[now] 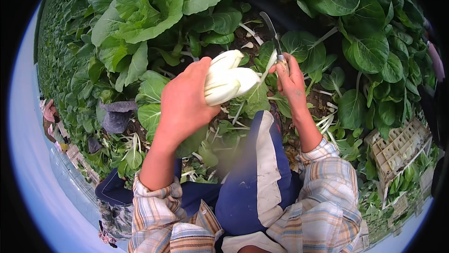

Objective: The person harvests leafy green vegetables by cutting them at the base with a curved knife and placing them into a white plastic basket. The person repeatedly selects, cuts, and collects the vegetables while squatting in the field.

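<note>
My left hand grips a bunch of pak choi, its pale stem bases facing to the right. Some of its leaves hang below and to the left of my hand. In my right hand is a knife with a narrow, curved dark blade and a metal collar at the handle. The blade points away from me, apart from the bunch. A pale leaf stalk runs beside the knife, close to my right fingertips; whether they pinch it I cannot tell.
Standing pak choi plants fill the ground ahead and to both sides. Cut stalks and leaves litter the soil. A plastic crate sits at right. At left are grey cloth and another person's camouflage clothing. My knee rises centrally.
</note>
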A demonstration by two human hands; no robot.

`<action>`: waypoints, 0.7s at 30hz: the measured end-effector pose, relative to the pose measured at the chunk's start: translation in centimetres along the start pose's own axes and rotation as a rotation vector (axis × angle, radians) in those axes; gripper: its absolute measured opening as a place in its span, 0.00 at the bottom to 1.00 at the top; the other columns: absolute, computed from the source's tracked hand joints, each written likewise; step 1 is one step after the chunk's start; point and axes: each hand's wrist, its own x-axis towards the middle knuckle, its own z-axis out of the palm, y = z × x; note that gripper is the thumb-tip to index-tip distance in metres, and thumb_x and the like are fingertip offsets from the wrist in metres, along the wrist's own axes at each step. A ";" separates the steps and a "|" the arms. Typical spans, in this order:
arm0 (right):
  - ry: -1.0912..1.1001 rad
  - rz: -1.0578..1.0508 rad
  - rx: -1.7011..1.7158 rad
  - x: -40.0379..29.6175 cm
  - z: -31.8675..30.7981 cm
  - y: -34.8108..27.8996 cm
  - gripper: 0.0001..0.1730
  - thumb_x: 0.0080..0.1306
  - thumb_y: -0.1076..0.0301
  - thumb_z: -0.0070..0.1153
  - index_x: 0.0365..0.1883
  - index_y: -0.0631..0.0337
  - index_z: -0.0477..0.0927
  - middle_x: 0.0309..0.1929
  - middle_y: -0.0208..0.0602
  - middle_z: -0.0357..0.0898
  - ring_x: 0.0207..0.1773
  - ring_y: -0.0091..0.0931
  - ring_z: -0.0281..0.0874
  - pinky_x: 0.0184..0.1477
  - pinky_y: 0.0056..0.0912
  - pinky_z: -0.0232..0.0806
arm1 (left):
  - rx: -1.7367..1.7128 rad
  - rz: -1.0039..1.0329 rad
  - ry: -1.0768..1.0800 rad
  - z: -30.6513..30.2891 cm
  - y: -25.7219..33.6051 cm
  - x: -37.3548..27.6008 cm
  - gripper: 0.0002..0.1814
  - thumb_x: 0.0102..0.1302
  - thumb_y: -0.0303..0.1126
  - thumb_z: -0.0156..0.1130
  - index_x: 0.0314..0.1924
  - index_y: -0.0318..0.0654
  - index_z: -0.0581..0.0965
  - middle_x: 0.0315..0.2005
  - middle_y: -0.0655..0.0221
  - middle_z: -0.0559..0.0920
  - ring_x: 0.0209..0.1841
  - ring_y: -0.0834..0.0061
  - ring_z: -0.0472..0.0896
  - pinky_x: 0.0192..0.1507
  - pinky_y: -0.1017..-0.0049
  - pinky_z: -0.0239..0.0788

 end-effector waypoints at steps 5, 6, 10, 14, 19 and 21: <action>0.109 -0.338 -0.072 8.4 2.9 6.3 0.19 0.64 0.63 0.52 0.50 0.63 0.72 0.37 0.37 0.81 0.37 0.28 0.78 0.39 0.31 0.69 | 0.991 0.505 0.176 0.8 8.8 10.7 0.22 0.40 0.30 0.68 0.39 0.36 0.76 0.33 0.66 0.80 0.33 0.74 0.79 0.30 0.75 0.65; 0.089 -0.398 -0.046 9.4 5.4 7.9 0.19 0.63 0.62 0.52 0.49 0.63 0.73 0.37 0.38 0.81 0.39 0.30 0.78 0.40 0.33 0.69 | 1.152 0.472 0.004 1.7 10.2 13.3 0.22 0.41 0.34 0.69 0.40 0.37 0.79 0.33 0.66 0.81 0.35 0.73 0.79 0.32 0.73 0.65; 0.012 -0.371 -0.224 12.3 6.9 12.3 0.20 0.62 0.61 0.53 0.50 0.63 0.75 0.40 0.47 0.81 0.43 0.40 0.79 0.44 0.39 0.69 | 1.192 0.172 -0.433 8.2 6.1 24.1 0.20 0.57 0.38 0.62 0.51 0.51 0.80 0.52 0.72 0.79 0.53 0.65 0.77 0.50 0.48 0.65; -0.060 -0.120 -0.415 7.4 2.3 11.2 0.23 0.64 0.63 0.53 0.55 0.64 0.72 0.39 0.49 0.80 0.40 0.37 0.80 0.44 0.33 0.69 | 1.220 -0.007 -0.624 6.9 -4.0 24.6 0.22 0.55 0.40 0.64 0.52 0.52 0.79 0.54 0.74 0.78 0.63 0.66 0.67 0.51 0.65 0.68; -0.103 -0.235 -0.182 7.3 4.4 7.8 0.22 0.63 0.64 0.54 0.54 0.65 0.72 0.46 0.51 0.77 0.48 0.41 0.77 0.48 0.33 0.67 | 1.260 -0.066 -0.669 3.0 -11.3 20.9 0.20 0.51 0.37 0.64 0.47 0.47 0.81 0.50 0.67 0.79 0.57 0.68 0.72 0.48 0.68 0.70; -0.107 -0.324 -0.213 9.2 7.0 6.4 0.22 0.64 0.63 0.53 0.54 0.65 0.72 0.44 0.48 0.78 0.46 0.38 0.78 0.47 0.33 0.67 | 1.207 -0.045 -0.586 3.4 -11.7 19.4 0.19 0.51 0.37 0.63 0.45 0.44 0.82 0.49 0.63 0.79 0.54 0.68 0.74 0.47 0.68 0.70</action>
